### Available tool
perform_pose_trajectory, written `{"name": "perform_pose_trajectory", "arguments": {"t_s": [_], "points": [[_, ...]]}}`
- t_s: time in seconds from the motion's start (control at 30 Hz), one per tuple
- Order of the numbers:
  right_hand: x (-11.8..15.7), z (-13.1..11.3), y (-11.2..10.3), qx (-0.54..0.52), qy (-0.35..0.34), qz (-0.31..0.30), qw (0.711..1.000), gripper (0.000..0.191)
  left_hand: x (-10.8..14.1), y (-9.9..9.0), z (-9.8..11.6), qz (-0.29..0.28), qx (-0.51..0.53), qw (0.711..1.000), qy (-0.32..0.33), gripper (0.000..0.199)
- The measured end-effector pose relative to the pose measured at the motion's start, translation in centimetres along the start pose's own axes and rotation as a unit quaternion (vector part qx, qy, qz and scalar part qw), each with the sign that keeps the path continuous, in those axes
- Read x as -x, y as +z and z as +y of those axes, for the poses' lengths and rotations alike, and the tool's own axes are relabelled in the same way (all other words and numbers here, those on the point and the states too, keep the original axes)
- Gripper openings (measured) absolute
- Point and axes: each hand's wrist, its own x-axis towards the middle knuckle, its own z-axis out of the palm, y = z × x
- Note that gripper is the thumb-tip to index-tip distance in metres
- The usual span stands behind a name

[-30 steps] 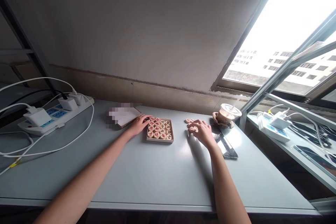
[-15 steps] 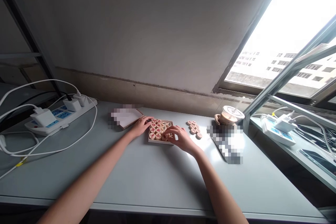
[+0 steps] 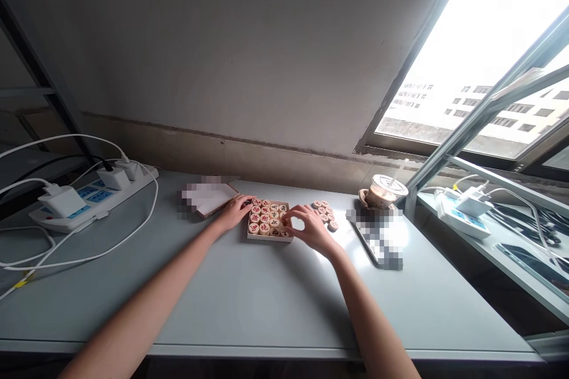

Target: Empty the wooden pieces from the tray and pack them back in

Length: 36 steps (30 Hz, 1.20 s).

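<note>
A shallow white box [image 3: 270, 238] sits on the grey desk, filled with rows of round wooden Chinese chess pieces [image 3: 265, 219], marked in red and dark characters. At the box's left edge lies my left hand [image 3: 235, 213], its fingers stretched out and touching the rim. Over the right side of the box, my right hand [image 3: 306, 228] is curled, thumb and fingers closed around a Chinese chess piece [image 3: 285, 222] that they partly hide. Several more loose pieces [image 3: 326, 213] lie on the desk just right of this hand.
The box lid [image 3: 216, 198] lies left of the box, partly blurred. Further left are a power strip [image 3: 93, 195] and looping white cables. To the right stand a lidded drink cup [image 3: 384, 190] and a phone-like flat object [image 3: 367, 243], partly pixelated. A wall rises behind.
My right hand has shifted slightly within the right side of the box, from the front pieces toward the right edge. My left hand stays at the box. The camera view has moved a little.
</note>
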Motion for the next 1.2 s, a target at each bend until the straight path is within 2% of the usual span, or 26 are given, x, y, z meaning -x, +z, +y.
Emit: {"name": "perform_pose_trajectory", "arguments": {"t_s": [0.1, 0.2, 0.27, 0.43, 0.6, 0.77, 0.87, 1.0, 1.07, 1.2], "points": [[0.9, 2.2, -1.7, 0.050, 0.051, -0.006, 0.997, 0.021, 0.0, 0.0, 0.1, -0.001, -0.001, 1.000, 0.000, 0.035], [2.0, 4.5, -2.9, 0.081, 0.120, -0.051, 0.988, 0.019, 0.0, -0.1, 0.1, -0.001, -0.006, 1.000, -0.001, 0.035], [2.6, 5.6, -3.2, 0.098, 0.155, -0.070, 0.981, 0.016, 0.0, -0.1, 0.1, -0.001, -0.009, 1.000, 0.001, 0.035], [3.3, 6.9, -3.2, 0.146, 0.202, -0.053, 0.967, 0.019, 0.0, -0.1, 0.3, -0.008, -0.012, 1.000, -0.009, 0.037], [2.9, 6.3, -3.2, 0.107, 0.175, -0.050, 0.978, 0.018, 0.0, -0.1, 0.3, -0.001, -0.011, 1.000, -0.008, 0.036], [1.9, 4.6, -2.5, 0.081, 0.095, -0.020, 0.992, 0.013, 0.0, -0.1, 0.3, -0.003, -0.008, 1.000, -0.007, 0.034], [1.0, 3.9, -1.8, 0.068, 0.077, -0.017, 0.995, 0.016, 0.0, -0.2, 0.5, -0.003, -0.002, 1.000, -0.012, 0.034], [-1.4, 2.3, -0.1, 0.083, 0.049, 0.016, 0.995, 0.035, 0.1, -0.6, 1.0, -0.010, 0.013, 1.000, -0.020, 0.032], [-2.8, 1.0, 1.2, 0.101, 0.005, -0.006, 0.995, 0.042, 0.1, -0.8, 1.3, -0.018, 0.018, 0.999, -0.019, 0.031], [-4.6, -1.1, 3.4, 0.109, -0.037, -0.016, 0.993, 0.036, 0.2, -1.0, 1.3, -0.037, 0.039, 0.998, -0.015, 0.030]]}}
